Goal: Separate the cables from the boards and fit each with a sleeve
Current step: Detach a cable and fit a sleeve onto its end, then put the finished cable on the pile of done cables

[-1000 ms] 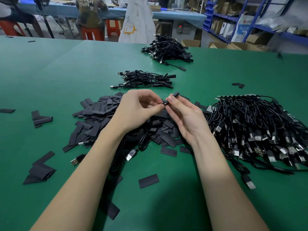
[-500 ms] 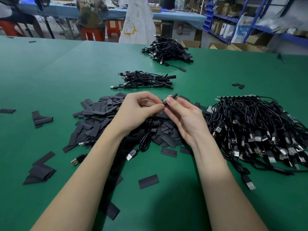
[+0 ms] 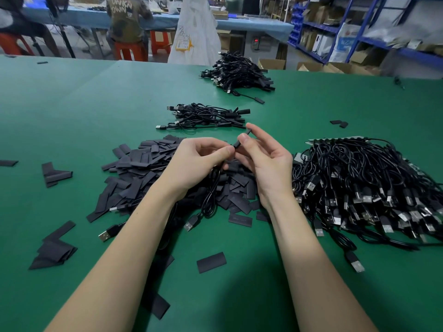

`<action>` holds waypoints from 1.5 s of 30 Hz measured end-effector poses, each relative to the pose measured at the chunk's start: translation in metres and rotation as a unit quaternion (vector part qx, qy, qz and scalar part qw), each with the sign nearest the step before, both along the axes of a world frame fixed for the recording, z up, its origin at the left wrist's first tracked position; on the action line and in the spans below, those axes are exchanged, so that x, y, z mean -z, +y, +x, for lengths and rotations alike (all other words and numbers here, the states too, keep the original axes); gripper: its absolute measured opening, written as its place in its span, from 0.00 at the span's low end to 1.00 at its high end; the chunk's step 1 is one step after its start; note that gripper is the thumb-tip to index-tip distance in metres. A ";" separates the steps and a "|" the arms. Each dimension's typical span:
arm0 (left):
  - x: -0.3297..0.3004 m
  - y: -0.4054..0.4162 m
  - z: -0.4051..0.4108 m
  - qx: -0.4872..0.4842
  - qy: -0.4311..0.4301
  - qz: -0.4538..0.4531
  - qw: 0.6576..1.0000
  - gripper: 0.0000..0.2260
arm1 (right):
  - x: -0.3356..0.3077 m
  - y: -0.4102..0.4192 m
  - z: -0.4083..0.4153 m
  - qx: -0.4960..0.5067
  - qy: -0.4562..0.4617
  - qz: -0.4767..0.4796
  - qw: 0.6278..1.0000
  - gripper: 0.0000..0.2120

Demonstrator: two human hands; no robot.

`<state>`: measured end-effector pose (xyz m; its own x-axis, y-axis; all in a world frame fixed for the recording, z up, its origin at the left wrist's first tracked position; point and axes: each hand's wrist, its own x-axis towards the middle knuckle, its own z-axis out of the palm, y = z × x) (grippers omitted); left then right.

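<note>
three cable heaps, one sleeve pile

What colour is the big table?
Green. The table shows best in the head view, the only one.

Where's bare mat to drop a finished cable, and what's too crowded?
Bare green mat lies far left, beyond the sleeve pile and left of the small cable bundle. Another patch sits between that bundle and the big cable heap. Crowded: the sleeve pile under the left hand and right hand.

Blue shelving with boxes, orange stools, blue-topped workbench behind.
</note>
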<state>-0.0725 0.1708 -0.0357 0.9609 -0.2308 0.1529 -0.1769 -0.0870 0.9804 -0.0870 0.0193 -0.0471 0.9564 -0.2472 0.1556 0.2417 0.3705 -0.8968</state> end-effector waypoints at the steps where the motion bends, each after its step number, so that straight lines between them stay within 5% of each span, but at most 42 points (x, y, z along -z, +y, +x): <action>1: 0.000 0.000 0.000 -0.002 -0.001 0.002 1.000 0.05 | 0.000 0.000 0.000 0.001 0.001 -0.001 1.000 0.12; 12: -0.003 -0.001 -0.003 0.005 0.007 -0.003 1.000 0.05 | -0.003 0.003 -0.002 0.023 0.003 0.008 1.000 0.10; 18: -0.009 0.005 -0.005 0.049 0.023 0.079 0.995 0.03 | -0.007 -0.006 -0.003 0.051 0.020 0.053 0.997 0.09; 22: -0.022 0.010 -0.002 0.024 -0.013 0.097 0.995 0.02 | -0.010 -0.012 -0.004 0.046 0.046 0.028 0.997 0.15; 26: -0.048 0.012 0.020 -0.030 -0.087 0.103 0.990 0.03 | -0.014 -0.018 -0.005 0.058 0.085 0.027 0.994 0.09; 33: -0.072 -0.018 0.121 -0.093 -0.193 0.403 0.890 0.08 | -0.010 -0.017 -0.003 0.043 0.106 -0.025 0.993 0.07; 38: -0.042 -0.030 0.160 -0.114 -0.218 0.526 0.814 0.12 | -0.007 -0.017 -0.002 0.023 0.110 -0.042 0.993 0.07; 45: -0.022 -0.022 0.163 -0.141 -0.227 0.509 0.818 0.09 | -0.007 -0.017 -0.004 0.006 0.113 -0.056 0.992 0.08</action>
<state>0.0909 0.1490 -0.0133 0.8954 -0.2391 0.3757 -0.3345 -0.9181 0.2128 -0.0909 0.0025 -0.0404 0.9671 -0.2521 -0.0345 0.0342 0.2634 -0.9641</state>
